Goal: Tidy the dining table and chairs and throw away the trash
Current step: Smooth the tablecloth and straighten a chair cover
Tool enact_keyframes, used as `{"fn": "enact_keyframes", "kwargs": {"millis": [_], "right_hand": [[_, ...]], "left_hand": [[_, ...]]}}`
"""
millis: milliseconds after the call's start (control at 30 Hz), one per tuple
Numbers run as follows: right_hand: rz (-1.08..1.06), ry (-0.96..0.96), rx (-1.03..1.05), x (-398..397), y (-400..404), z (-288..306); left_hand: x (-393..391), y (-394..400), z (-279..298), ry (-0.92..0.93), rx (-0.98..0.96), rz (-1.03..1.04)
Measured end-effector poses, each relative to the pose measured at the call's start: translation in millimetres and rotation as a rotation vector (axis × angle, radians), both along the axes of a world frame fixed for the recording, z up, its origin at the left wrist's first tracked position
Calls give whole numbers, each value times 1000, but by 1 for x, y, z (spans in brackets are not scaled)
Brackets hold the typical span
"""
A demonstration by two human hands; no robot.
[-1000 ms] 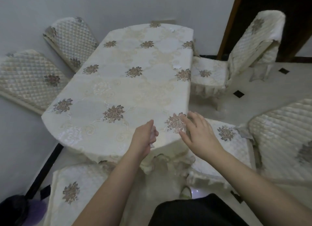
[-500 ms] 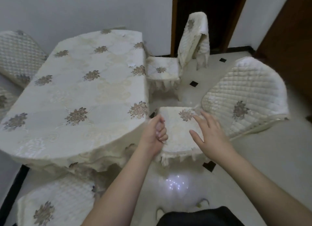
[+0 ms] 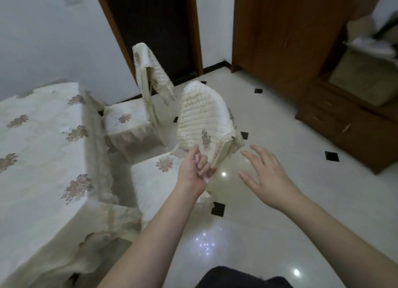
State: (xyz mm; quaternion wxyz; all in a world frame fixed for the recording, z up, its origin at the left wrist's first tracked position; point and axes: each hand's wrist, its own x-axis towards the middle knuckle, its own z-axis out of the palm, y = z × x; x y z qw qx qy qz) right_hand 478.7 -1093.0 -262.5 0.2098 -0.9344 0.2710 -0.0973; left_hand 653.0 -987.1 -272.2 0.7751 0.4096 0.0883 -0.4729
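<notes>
The dining table [image 3: 43,147], under a cream cloth with brown flowers, fills the left side. A chair with a quilted cream cover [image 3: 202,119] stands just right of it, its seat [image 3: 155,180] beside the table's edge. My left hand [image 3: 197,169] is curled into a fist in front of the lower edge of that chair's back; what it holds, if anything, is hidden. My right hand [image 3: 265,173] hovers right of the chair back over the floor, fingers spread and empty. A second covered chair [image 3: 129,119] stands farther back by the table.
A tall wooden cabinet [image 3: 280,40] and low wooden drawers [image 3: 344,126] line the right side. A dark doorway [image 3: 155,29] is behind the far chair. The glossy white floor [image 3: 280,223] has small black tile insets.
The view has swung right, from the tabletop to the chair. Both hands left the table's edge and now sit by the chair back. The left fist stayed closed.
</notes>
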Motion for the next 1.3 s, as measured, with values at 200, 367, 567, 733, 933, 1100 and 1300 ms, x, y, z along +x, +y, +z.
{"fn": "enact_keyframes", "kwargs": {"millis": [200,367,567,733,933,1100,1300], "right_hand": [[-164,-11,60,-63,-66,-2],[-223,-7,48,-72,-103,-7],[-242,21,50,-47,-164,-10],[-247,46,28,-3,-230,-6],[-241,37,16,52,-290,4],[-223,44,25,86,-340,3],[-169,18,29,130,-423,-3]], "left_hand": [[-49,-92,0,37,-121,-111],[-58,-149,5,33,-161,-201],[-34,-219,-7,-7,-138,-178],[11,-276,-4,-87,-77,-215],[64,-332,-4,-153,-153,-192],[100,-372,-3,-206,-198,-219],[130,-434,-4,-213,-28,-162]]}}
